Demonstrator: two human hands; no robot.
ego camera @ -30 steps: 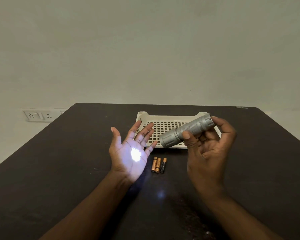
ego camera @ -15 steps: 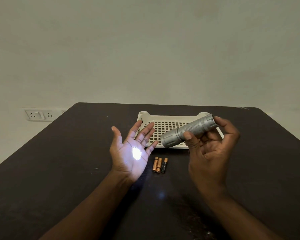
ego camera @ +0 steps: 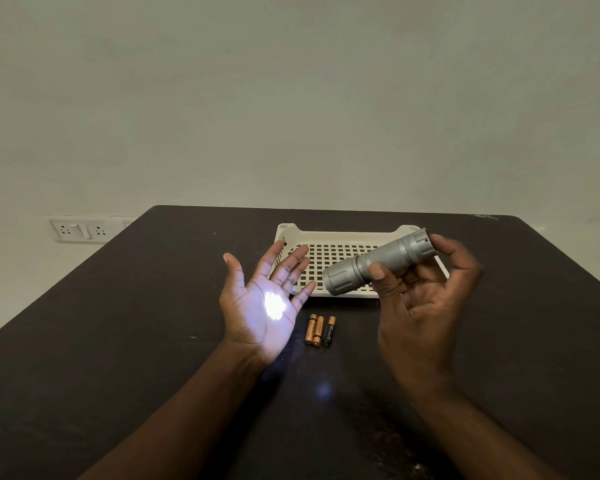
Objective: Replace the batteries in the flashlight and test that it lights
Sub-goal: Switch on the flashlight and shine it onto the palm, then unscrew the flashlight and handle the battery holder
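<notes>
The right hand (ego camera: 426, 299) gripped the lit flashlight (ego camera: 374, 261). Its beam struck the left hand (ego camera: 267, 299), fingers spread flat, empty.

Both forearms were bare up to the frame's lower edge, with no sleeve showing. The left hand (ego camera: 262, 308) and right hand (ego camera: 421, 306) wore no gloves, rings, or watch.

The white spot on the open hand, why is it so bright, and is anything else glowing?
In the head view, the flashlight in the right hand shines on the left hand, so the palm washes out white; a fainter bluish glint reflects off the dark table; the room looks dim.
</notes>
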